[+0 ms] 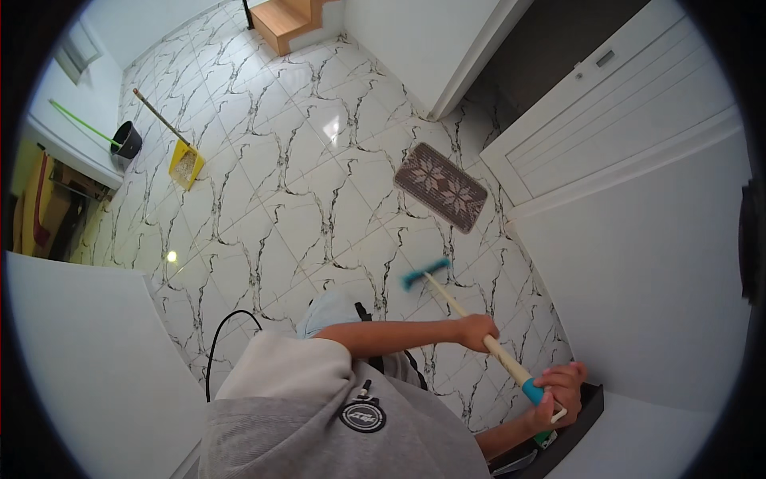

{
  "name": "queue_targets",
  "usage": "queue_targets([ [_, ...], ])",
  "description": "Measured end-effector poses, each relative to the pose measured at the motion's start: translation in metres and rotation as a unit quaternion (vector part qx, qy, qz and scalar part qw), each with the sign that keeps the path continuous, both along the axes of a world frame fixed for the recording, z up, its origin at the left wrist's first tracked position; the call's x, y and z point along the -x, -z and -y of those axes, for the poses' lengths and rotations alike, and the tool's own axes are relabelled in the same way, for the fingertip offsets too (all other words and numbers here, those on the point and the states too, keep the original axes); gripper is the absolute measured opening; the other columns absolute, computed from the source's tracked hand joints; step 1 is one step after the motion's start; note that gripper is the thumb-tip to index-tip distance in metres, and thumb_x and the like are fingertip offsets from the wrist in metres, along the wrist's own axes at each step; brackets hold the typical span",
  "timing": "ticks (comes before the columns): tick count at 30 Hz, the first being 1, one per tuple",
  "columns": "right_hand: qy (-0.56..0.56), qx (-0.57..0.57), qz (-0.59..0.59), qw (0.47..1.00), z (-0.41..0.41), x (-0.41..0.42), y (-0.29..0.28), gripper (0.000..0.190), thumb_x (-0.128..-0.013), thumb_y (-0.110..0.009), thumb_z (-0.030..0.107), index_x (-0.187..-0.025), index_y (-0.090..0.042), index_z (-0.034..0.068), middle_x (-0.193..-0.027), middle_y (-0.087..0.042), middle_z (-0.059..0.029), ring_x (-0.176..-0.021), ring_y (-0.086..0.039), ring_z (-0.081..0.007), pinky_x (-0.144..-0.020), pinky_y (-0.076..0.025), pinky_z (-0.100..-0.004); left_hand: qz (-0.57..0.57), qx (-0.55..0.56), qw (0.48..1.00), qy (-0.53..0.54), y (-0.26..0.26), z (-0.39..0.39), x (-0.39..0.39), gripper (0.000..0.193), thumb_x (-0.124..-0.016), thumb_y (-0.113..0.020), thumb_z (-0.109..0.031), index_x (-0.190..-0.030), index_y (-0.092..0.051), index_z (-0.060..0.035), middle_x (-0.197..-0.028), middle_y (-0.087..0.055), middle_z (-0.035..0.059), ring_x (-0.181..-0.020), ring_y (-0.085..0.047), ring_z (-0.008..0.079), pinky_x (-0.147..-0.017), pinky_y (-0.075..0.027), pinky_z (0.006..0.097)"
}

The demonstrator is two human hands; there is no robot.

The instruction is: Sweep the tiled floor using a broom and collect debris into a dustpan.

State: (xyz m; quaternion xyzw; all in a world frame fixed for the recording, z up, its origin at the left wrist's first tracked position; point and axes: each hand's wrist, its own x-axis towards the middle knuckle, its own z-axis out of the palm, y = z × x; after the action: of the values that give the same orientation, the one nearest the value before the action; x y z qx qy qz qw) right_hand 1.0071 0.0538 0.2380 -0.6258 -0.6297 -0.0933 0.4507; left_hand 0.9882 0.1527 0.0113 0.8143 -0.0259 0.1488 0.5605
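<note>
A floor broom with a teal head (425,275) and a cream handle (446,293) slants across the floor in front of me. My left hand (479,333) is wrapped around the middle of the handle, its arm reaching across my body. At the handle's upper end, by a blue grip (532,390) and a hanging loop, my right hand (561,392) holds on with some fingers lifted. The head rests on or just above white marble-patterned tiles (311,221) and looks slightly blurred. Beyond it lies a brown doormat (441,187) with a pale flower pattern.
A yellow dustpan (186,165) holding pale debris stands at the left, near a black bucket (127,140) with a green stick (81,123). A white door (610,102) stands ajar at the right. Wooden steps (281,23) rise at the back. A dark shelf edge (577,434) is near my right arm.
</note>
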Motion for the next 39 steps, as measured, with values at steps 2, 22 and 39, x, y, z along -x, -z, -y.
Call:
queue_targets([
  [2, -0.044, -0.038, -0.125, 0.990, -0.008, -0.015, 0.024, 0.014, -0.068, -0.045, 0.018, -0.060, -0.041, 0.006, -0.052, -0.052, -0.0089, -0.053, -0.050, -0.0204, -0.079, -0.033, -0.0416, -0.044, -0.037, 0.997, -0.050, 0.017, -0.022, 0.017, 0.027, -0.060, -0.061, -0.035, -0.058, -0.052, -0.0102, -0.058, -0.054, 0.0114, -0.058, -0.053, 0.0324, -0.052, -0.042, 0.0425],
  [22, 0.076, -0.042, -0.154, 0.984, -0.141, -0.126, -0.017, 0.018, -0.069, -0.038, 0.020, -0.055, -0.036, 0.009, -0.041, -0.043, -0.0049, -0.063, -0.048, -0.0212, -0.089, -0.028, -0.0451, -0.101, -0.037, 0.994, -0.020, -0.032, -0.169, -0.095, 0.024, -0.061, -0.059, -0.032, -0.056, -0.055, -0.0095, -0.054, -0.054, 0.0113, -0.055, -0.054, 0.0321, -0.051, -0.043, 0.0419],
  [39, -0.177, 0.058, -0.462, 0.867, -0.323, -0.105, 0.115, 0.015, -0.070, -0.047, 0.018, -0.063, -0.044, 0.004, -0.057, -0.054, -0.0142, -0.062, -0.055, -0.0277, -0.072, -0.036, -0.0433, -0.203, -0.116, 0.965, -0.120, 0.080, -0.362, -0.012, 0.024, -0.059, -0.059, -0.035, -0.056, -0.055, -0.0113, -0.060, -0.056, 0.0100, -0.060, -0.055, 0.0302, -0.055, -0.044, 0.0414],
])
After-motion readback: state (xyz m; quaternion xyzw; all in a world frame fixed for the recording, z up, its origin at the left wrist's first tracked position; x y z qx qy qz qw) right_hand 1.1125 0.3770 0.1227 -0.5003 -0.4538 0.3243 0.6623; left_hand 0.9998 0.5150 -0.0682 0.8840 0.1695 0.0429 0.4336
